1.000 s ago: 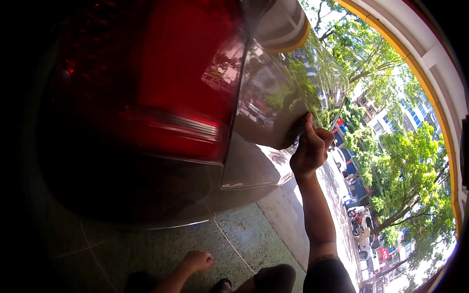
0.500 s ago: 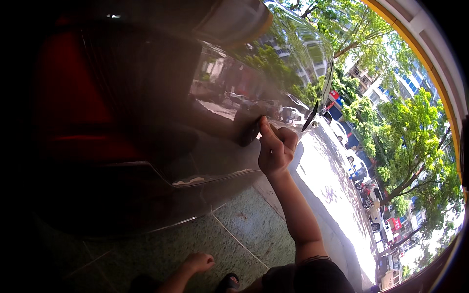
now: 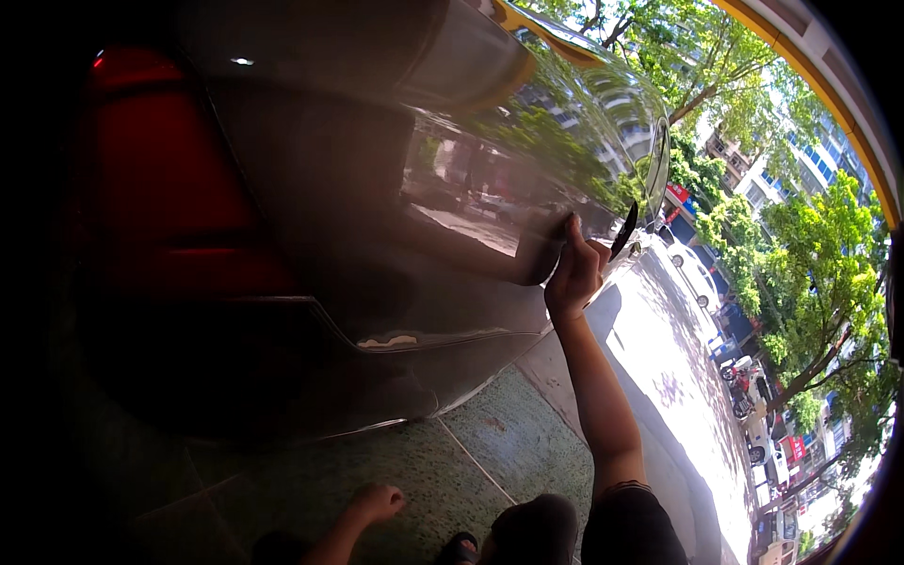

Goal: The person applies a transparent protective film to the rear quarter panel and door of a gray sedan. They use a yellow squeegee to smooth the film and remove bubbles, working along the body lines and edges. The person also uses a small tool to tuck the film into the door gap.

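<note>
The glossy brown-grey side of a car [image 3: 320, 188] fills the left and middle of the head view, with a red tail light [image 3: 160, 188] at the far left. My right hand [image 3: 577, 271] reaches up to the panel, its fingers bent and drawn together. Its raised fingertip meets the shiny paint, beside the hand's dark reflection. Anything between those fingers is too small or hidden to make out. Low down, apart from the car, my left hand [image 3: 379, 503] hangs in a loose fist and shows nothing in it.
Below the bumper edge lies green speckled floor [image 3: 513, 424] with pale joint lines. My sandalled foot [image 3: 461, 544] stands on it. A sunlit street [image 3: 669, 377] runs along the right, with parked cars [image 3: 695, 273], motorbikes and trees [image 3: 810, 311]. A yellow-edged arch [image 3: 829, 104] curves overhead.
My right hand has moved right along the panel, toward the car's far end. The view has shifted, showing more of the tail light. My left hand stays low in a loose fist.
</note>
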`<state>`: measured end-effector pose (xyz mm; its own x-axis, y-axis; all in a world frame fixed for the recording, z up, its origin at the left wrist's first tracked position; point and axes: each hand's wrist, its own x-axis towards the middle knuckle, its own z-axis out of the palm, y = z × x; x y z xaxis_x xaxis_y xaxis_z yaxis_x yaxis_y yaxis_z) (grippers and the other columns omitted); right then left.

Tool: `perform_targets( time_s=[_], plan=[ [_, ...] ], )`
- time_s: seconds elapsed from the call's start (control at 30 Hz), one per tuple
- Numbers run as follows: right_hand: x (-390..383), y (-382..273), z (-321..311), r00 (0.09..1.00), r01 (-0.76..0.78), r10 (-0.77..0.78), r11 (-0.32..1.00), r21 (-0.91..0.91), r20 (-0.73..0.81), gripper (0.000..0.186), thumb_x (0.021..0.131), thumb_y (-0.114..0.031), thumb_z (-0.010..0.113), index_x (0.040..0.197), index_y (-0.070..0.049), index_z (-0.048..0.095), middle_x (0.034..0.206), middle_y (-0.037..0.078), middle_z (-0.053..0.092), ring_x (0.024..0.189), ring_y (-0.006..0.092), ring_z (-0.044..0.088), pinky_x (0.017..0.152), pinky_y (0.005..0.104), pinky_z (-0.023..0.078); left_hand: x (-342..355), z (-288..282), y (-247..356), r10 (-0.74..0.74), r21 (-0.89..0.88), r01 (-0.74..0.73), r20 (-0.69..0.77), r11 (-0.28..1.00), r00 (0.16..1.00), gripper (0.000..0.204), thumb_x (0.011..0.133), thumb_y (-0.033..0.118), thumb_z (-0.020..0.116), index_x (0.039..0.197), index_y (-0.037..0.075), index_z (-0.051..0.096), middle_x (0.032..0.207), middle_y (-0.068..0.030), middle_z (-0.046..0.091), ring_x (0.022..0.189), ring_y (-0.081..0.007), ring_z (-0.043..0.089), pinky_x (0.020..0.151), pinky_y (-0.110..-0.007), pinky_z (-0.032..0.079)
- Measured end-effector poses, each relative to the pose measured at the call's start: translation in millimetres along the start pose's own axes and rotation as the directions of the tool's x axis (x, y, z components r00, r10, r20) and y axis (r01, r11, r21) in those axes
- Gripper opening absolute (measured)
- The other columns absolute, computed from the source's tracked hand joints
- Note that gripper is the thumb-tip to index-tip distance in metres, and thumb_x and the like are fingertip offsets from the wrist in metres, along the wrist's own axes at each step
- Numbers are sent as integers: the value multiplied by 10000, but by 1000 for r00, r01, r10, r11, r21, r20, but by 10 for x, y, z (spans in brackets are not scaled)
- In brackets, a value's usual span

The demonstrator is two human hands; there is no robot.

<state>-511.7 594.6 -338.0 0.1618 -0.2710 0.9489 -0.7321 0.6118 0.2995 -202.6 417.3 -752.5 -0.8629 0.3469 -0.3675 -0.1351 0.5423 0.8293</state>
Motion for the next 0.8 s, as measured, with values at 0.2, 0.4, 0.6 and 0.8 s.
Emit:
perform_targets(
  time_s=[0.2,0.4,0.6,0.8],
  plan=[
    [391,78,15,988,146,-149,986,75,29,307,951,54,687,1244,-19,741,1202,148,779,886,228,634,812,327,547,-57,-151,-34,-120,189,95,125,977,985,406,1043,448,606,1280,148,741,1138,-92,765,997,-287,732,888,-455,581],
    [891,38,-22,952,291,-301,946,142,57,345,881,5,777,1220,-56,752,1261,121,782,875,196,626,782,310,518,-53,-116,-187,-69,-63,65,-73,996,995,352,1000,363,669,1210,95,756,1089,-156,771,994,-347,730,884,-475,563],
    [353,-835,-502,971,194,-109,882,430,-215,423,860,-25,763,1272,-121,740,1257,-1,791,795,180,585,705,299,452,-746,-504,475,356,309,-187,-701,933,618,256,996,124,664,1234,54,729,1104,-142,758,977,-353,707,883,-466,553],
    [-1847,-2277,-1033,922,-377,84,419,826,378,380,910,-103,791,1283,-140,727,1233,-40,791,800,182,584,721,334,457,-1570,-1567,2154,746,777,279,-625,565,229,360,918,43,672,1277,17,693,1259,-150,697,1128,-355,668,950,-462,531]
  ],
)
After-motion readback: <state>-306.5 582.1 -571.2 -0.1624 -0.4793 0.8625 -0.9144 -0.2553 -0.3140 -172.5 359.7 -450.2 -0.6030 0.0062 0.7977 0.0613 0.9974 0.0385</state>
